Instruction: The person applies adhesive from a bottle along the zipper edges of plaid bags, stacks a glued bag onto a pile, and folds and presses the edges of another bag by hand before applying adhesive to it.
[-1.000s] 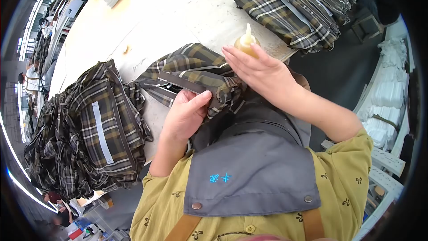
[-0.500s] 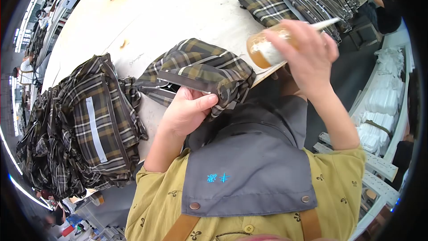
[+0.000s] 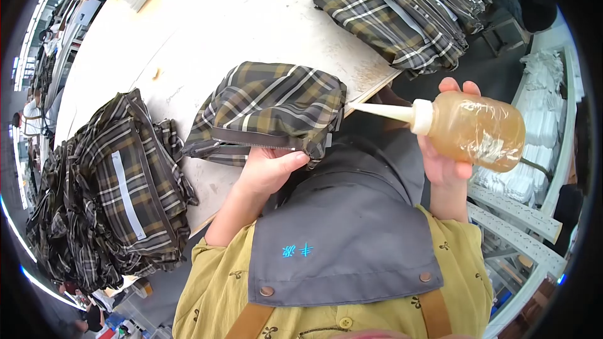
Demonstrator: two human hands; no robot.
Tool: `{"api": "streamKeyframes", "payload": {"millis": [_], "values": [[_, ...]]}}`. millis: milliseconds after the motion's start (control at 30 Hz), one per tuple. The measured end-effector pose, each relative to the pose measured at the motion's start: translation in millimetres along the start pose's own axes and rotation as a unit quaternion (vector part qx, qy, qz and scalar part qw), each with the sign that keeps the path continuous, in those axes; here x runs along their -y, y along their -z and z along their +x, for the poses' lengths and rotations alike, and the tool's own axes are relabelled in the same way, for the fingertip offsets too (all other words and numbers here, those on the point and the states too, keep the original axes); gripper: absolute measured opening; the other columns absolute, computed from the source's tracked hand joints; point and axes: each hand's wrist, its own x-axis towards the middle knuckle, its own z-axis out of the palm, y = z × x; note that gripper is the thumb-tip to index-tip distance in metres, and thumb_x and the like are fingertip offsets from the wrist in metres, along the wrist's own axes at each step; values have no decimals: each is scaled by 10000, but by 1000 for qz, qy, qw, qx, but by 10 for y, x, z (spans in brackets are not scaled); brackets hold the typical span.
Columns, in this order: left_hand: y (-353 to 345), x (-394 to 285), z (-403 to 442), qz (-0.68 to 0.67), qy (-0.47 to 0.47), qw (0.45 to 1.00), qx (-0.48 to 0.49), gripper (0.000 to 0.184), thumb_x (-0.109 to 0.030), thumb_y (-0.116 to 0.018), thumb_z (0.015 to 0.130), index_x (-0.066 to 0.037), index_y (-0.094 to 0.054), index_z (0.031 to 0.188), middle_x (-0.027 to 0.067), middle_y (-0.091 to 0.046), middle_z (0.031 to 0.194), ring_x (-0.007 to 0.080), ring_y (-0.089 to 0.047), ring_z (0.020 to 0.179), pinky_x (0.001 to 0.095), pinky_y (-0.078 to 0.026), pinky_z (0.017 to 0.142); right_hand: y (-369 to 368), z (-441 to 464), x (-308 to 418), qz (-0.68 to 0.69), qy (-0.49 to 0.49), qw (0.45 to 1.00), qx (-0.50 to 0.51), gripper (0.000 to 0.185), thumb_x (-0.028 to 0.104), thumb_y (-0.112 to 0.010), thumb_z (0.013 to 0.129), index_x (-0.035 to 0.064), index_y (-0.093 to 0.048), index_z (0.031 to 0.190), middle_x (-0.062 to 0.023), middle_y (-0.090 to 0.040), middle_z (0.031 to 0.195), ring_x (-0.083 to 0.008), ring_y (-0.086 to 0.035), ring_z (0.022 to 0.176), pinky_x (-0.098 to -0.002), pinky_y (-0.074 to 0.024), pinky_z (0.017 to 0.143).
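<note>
My left hand (image 3: 271,172) grips a plaid zippered pouch (image 3: 270,97) at one end of its zipper, the thumb outside and the fingers inside the opening. The pouch rests partly on the table's front edge, and its dark zipper (image 3: 251,138) faces me. In my right hand (image 3: 445,179) is a squeeze bottle (image 3: 483,129) of amber liquid with a white cap and a long pale nozzle. The bottle lies on its side in the air, nozzle pointing left. Its tip is close to the pouch's right side; I cannot tell whether they touch.
A heap of plaid zippered pieces (image 3: 135,188) lies at the table's left edge. Another plaid stack (image 3: 402,19) is at the far right. The pale worktable (image 3: 213,25) runs away from me. White bundles (image 3: 540,107) fill a rack at the right, and a person (image 3: 537,6) is beyond.
The bottle has swung from nozzle pointing right to nozzle pointing left, and my right hand has moved down beneath it. The pouch has been turned slightly, its opening now narrower to view.
</note>
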Motion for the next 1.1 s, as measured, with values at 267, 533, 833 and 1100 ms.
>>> {"api": "streamKeyframes", "payload": {"millis": [267, 533, 833, 1100], "values": [[-37, -22, -37, 27, -2, 999, -22, 588, -37, -709, 708, -14, -442, 1232, 84, -526, 1193, 172, -509, 1097, 319, -410, 945, -46, 34, -2, 11, -16, 995, 101, 1111, 434, -861, 476, 108, -270, 1359, -109, -342, 1331, -172, -516, 1019, -245, -524, 689], [-53, -3, -70, 23, -23, 999, -15, 546, -19, -688, 718, -16, -460, 1214, 77, -534, 1179, 165, -522, 1064, 319, -421, 918, -154, -78, 24, -20, -19, 990, 135, 1042, 619, -754, 497, 183, -351, 1354, -102, -240, 1416, -283, -357, 1234, -398, -468, 923], [-43, 19, -135, 13, -24, 1000, 11, 412, 23, -637, 766, -17, -521, 1159, 56, -596, 1077, 134, -569, 966, 289, -456, 854, -123, -130, -77, -1, 8, 986, 166, 1122, 684, -702, 492, 80, -322, 1358, -128, -351, 1369, -271, -396, 1210, -382, -420, 968], [-79, 15, -131, 7, -41, 999, 17, 399, 35, -627, 772, -10, -524, 1155, 63, -596, 1092, 140, -569, 985, 296, -453, 865, -159, -288, -18, -90, -45, 995, -4, 1151, 768, -605, 498, 13, -328, 1321, -136, -400, 1323, -272, -399, 1241, -390, -415, 979]]}}
